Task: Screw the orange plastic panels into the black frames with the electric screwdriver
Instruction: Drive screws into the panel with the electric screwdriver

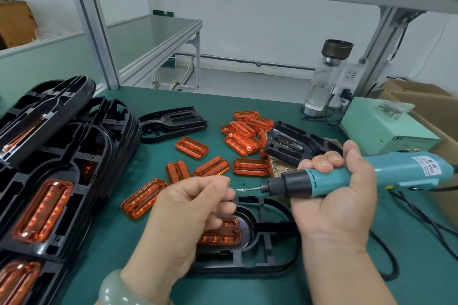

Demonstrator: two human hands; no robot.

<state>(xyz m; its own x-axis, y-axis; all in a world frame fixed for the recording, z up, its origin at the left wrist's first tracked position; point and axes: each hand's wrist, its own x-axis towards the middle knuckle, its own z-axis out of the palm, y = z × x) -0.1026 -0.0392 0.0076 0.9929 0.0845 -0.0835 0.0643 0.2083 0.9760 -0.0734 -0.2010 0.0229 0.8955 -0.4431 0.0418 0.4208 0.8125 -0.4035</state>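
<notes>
My right hand (339,195) grips the teal electric screwdriver (359,176), held level with its bit pointing left. My left hand (193,208) pinches a small screw (240,190) at the tip of that bit. Under both hands a black frame (262,250) lies flat on the green mat, with an orange panel (223,233) seated in it, partly hidden by my left hand. Several loose orange panels (250,167) lie scattered across the middle of the mat.
A stack of black frames with orange panels fitted (44,195) fills the left side. One bare frame (173,122) lies at the back, and a black tray with screws (290,146) to the right. A green power box (381,126), a glass bottle (327,77) and cables (416,215) occupy the right.
</notes>
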